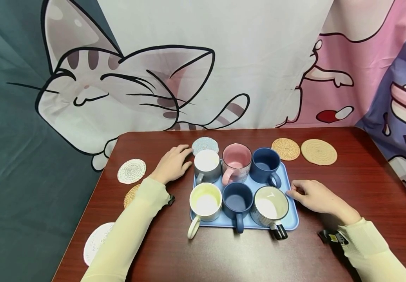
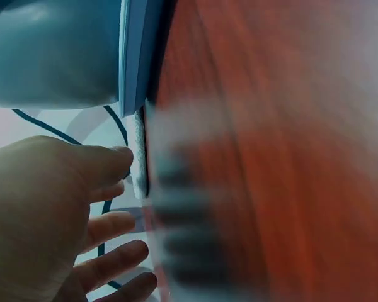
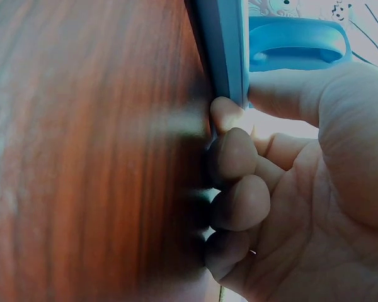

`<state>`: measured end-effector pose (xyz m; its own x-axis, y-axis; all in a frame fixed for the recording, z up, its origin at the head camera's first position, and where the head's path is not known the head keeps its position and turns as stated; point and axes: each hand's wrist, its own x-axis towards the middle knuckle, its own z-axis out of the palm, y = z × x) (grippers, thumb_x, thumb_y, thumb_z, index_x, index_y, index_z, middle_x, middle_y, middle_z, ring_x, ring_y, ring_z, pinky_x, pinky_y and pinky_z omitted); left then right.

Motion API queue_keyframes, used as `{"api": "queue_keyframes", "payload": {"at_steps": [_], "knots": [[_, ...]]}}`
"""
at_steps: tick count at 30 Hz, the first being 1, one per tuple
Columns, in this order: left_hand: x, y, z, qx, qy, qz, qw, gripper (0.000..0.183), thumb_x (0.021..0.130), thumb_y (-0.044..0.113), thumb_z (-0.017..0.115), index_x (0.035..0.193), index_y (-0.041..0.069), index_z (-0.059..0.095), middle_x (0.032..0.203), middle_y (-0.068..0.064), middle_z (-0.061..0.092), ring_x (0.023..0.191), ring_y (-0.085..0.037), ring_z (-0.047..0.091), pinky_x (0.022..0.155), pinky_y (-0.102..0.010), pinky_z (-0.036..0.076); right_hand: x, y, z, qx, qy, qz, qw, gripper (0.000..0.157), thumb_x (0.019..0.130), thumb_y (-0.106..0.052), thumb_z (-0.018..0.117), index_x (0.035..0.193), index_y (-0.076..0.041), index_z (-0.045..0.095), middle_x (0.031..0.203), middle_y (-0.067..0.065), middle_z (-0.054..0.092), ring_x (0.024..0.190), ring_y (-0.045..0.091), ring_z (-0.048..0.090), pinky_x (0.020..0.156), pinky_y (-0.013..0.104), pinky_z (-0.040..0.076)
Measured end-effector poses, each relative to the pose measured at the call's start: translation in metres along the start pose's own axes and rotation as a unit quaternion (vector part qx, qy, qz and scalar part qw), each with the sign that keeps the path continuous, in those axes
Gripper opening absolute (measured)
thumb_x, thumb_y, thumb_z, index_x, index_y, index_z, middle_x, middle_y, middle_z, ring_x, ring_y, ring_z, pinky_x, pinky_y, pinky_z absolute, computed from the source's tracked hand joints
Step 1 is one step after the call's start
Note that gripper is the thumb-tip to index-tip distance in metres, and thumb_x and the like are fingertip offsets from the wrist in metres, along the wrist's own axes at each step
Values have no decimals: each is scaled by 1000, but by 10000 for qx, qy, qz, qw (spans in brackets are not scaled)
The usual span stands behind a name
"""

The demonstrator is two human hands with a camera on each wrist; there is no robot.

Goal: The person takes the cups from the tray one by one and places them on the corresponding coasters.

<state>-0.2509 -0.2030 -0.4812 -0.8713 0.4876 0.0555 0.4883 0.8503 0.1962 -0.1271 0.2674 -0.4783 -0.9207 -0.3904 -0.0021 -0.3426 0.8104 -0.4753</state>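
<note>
A light blue tray carries several mugs in two rows. At the back stand a white-and-grey mug, a pink mug and a dark blue mug. In front are a pale yellow mug, another dark blue mug and a cream mug with a black handle. My right hand pinches the tray's right edge, thumb above and index finger beneath in the right wrist view. My left hand, fingers extended, is beside the tray's back left corner, fingertips right at a light blue coaster.
Two straw-coloured woven coasters lie at the back right. On the left are a white coaster, a tan coaster partly under the sleeve, and a larger white coaster. A cat-print cloth hangs behind the wooden table.
</note>
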Motion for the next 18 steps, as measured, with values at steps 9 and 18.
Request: {"api": "queue_keyframes", "payload": {"at_steps": [9, 18], "knots": [[-41, -10, -4, 320, 132, -95, 9994, 50, 101, 30, 64, 146, 10, 57, 153, -15, 52, 136, -38, 54, 110, -55, 47, 0, 0, -1, -15, -16, 25, 10000, 36, 97, -22, 71, 70, -23, 48, 61, -15, 36, 56, -1, 35, 57, 21, 29], [-85, -14, -10, 508, 248, -263, 9981, 51, 99, 30, 68, 143, 8, 60, 149, -19, 54, 131, -42, 56, 106, -57, 49, 0, 1, 0, 3, -25, 39, 10000, 36, 97, -23, 72, 69, -22, 48, 61, -14, 36, 56, 0, 35, 57, 21, 28]]}}
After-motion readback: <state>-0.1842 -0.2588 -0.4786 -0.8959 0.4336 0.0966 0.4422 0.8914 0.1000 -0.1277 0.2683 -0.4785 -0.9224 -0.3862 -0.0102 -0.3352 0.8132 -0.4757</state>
